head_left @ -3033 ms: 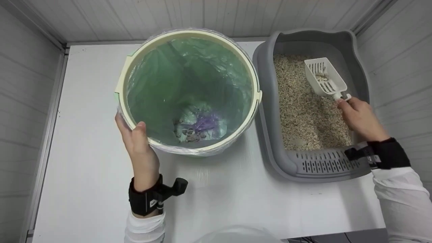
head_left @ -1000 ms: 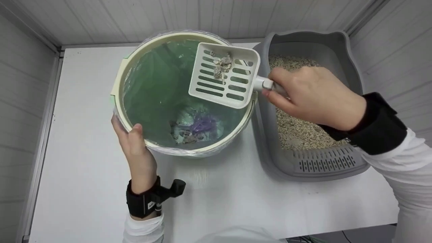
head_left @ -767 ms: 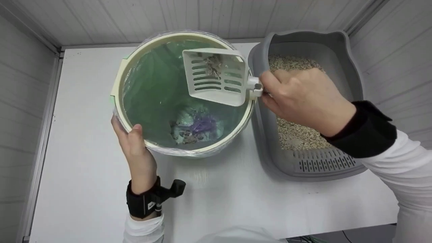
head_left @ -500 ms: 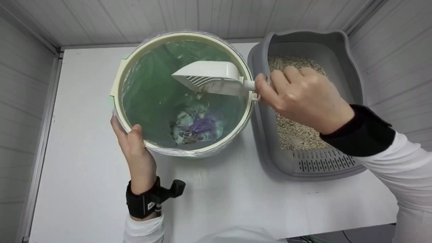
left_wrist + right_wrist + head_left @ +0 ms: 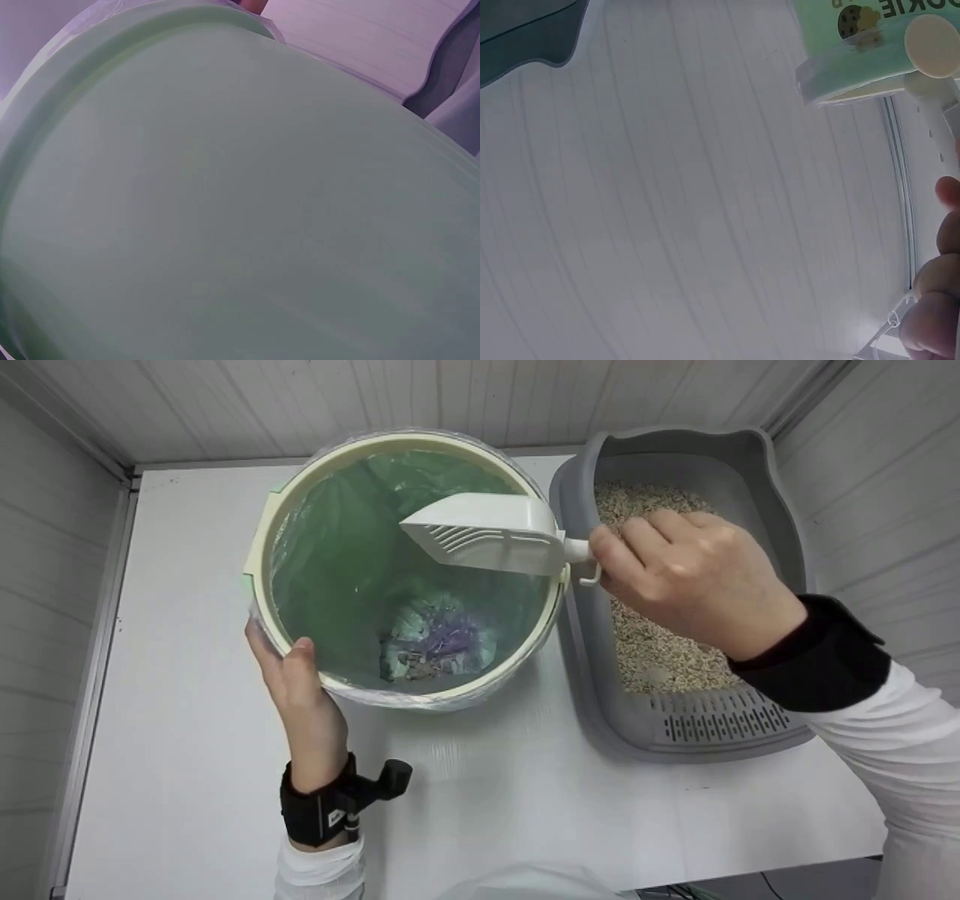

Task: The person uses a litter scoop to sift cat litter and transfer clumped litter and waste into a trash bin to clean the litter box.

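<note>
The right hand [image 5: 694,577] has its grip closed around the litter scoop [image 5: 487,536] handle; the scoop hangs over the bin [image 5: 259,585], turned face-down, long axis pointing toward 9 o'clock. The left hand [image 5: 300,690] clasps the bin's rim at 7 o'clock.

My left hand [image 5: 296,679] reaches forward, palm turned inward, thumb hooked over an edge and fingers [image 5: 255,639] wrapped out of sight behind it. My right hand [image 5: 694,577] is raised, knuckles up, fingers [image 5: 637,536] curled tight around something thin. Both wrists wear black straps over white sleeves.
</note>
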